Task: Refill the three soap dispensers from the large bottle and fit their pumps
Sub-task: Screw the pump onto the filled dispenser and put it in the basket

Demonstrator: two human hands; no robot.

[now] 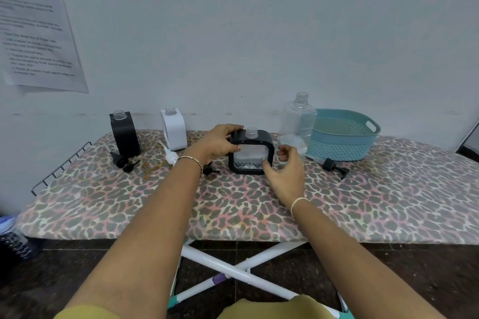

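Note:
A black-framed clear dispenser [251,153] stands open-necked at the middle of the board, with a little liquid at its bottom. My left hand [220,143] grips its upper left corner. My right hand [286,168] hovers at its right side with loosely curled fingers; the thumb is near the lower right corner. A black dispenser [125,136] and a white dispenser [174,129] stand uncapped at the back left. The large clear bottle [296,127] stands uncapped to the right, nearly empty. Pumps lie loose: black pumps [124,162], a white pump [169,155], a small black pump [210,170], another black pump [334,166].
A teal basket [344,137] sits behind the large bottle at the right. The leopard-print ironing board [259,210] has a wire rack [59,167] at its left end. A wall stands right behind the objects. A bottle [13,237] stands on the floor at left.

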